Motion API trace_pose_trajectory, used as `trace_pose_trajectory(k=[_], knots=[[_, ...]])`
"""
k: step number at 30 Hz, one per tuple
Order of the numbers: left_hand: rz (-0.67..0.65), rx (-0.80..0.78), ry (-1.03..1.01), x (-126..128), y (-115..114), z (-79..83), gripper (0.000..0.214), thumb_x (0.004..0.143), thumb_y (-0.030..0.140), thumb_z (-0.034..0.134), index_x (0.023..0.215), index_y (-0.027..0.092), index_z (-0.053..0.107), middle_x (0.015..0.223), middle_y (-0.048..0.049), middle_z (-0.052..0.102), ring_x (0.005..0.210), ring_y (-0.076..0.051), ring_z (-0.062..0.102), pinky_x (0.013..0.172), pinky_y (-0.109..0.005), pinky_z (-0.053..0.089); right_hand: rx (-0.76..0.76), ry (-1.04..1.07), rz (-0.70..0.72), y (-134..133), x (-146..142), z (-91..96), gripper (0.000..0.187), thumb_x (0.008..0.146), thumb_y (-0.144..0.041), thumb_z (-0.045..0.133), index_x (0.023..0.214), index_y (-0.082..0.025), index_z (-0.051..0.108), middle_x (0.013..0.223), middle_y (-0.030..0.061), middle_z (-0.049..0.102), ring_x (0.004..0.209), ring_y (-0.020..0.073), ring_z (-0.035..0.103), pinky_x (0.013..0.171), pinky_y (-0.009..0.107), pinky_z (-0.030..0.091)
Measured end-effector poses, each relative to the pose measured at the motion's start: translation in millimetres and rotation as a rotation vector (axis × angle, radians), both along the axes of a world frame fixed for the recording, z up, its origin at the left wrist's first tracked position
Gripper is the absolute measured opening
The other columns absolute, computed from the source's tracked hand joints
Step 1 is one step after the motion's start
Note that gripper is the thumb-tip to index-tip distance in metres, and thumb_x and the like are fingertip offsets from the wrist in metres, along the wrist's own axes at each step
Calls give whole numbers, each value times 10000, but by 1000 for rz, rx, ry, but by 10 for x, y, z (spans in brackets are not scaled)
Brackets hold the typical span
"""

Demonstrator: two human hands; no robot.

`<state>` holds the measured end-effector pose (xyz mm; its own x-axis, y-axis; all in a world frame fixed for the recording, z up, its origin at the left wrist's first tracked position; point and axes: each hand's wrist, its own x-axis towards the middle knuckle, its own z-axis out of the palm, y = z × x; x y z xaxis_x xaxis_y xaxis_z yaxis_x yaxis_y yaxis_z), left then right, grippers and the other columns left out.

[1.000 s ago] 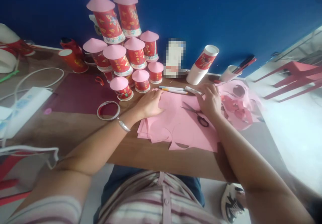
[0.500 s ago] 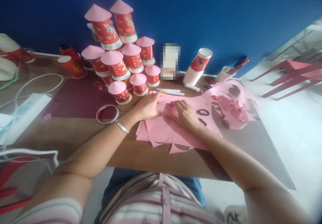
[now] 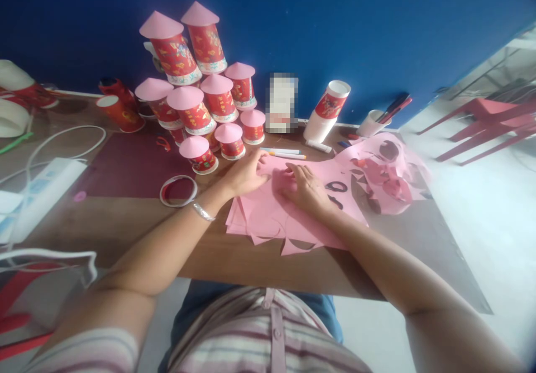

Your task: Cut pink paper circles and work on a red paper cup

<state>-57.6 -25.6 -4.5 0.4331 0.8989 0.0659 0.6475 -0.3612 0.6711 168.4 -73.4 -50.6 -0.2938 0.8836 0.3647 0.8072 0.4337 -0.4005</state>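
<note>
A stack of pink paper sheets (image 3: 268, 216) with cut-out curves lies on the wooden table (image 3: 125, 222) in front of me. My left hand (image 3: 244, 176) rests at the stack's far left corner, fingers curled onto the top sheet's edge. My right hand (image 3: 307, 190) lies flat on the middle of the top sheet, fingers stretched out. Black scissors handles (image 3: 336, 186) show on the paper just right of my right hand. Two pens (image 3: 282, 152) lie beyond the sheets.
Red paper cups with pink cone lids (image 3: 196, 110) are piled at the back. A tape roll (image 3: 178, 189), a power strip (image 3: 39, 191), a stack of cups (image 3: 326, 110), a pen cup (image 3: 371, 123) and pink paper scraps (image 3: 389, 175) surround the sheets.
My right hand left the scissors at the right and moved left onto the middle of the pink sheets. My left hand's fingers curled at the sheet's edge.
</note>
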Motion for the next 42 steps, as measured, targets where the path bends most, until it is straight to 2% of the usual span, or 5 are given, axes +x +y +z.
trace_pose_trajectory(k=[5,11,29,37,42], knots=[[-83,117,220,-13,-44,68,651,759,260,754,1363,150,536,1298,-188,677,1252,-376,645,1086,-540,533,-25,42,8,28,5,-3,608,865,-352,703,1424,-146,586,1240,199,738,1167,378,684,1024,564,575],[-100,87,229,30,-33,113,519,677,248,718,1176,175,600,1081,-143,705,1040,-362,671,925,-502,561,-19,70,-16,48,-10,-20,597,843,-351,715,1400,-169,601,1202,192,746,1146,380,697,993,563,593],[-14,-258,-337,49,-38,36,427,836,386,738,1188,167,634,1287,-142,661,1047,-218,671,943,-414,564,-48,230,19,151,-10,-200,671,804,-252,675,1457,-180,536,1100,147,749,994,310,708,886,493,619],[60,-238,-546,85,-26,24,251,788,397,775,837,175,670,852,-23,683,817,-171,608,822,-326,480,-169,517,65,83,16,95,587,871,-316,698,1432,-215,561,1083,87,748,985,240,705,934,454,598],[215,-327,-811,105,-96,78,293,724,392,802,819,183,619,756,18,614,715,-135,533,696,-280,417,-437,926,31,43,-52,198,422,791,-476,841,1083,-206,697,988,69,775,887,228,733,802,394,610]])
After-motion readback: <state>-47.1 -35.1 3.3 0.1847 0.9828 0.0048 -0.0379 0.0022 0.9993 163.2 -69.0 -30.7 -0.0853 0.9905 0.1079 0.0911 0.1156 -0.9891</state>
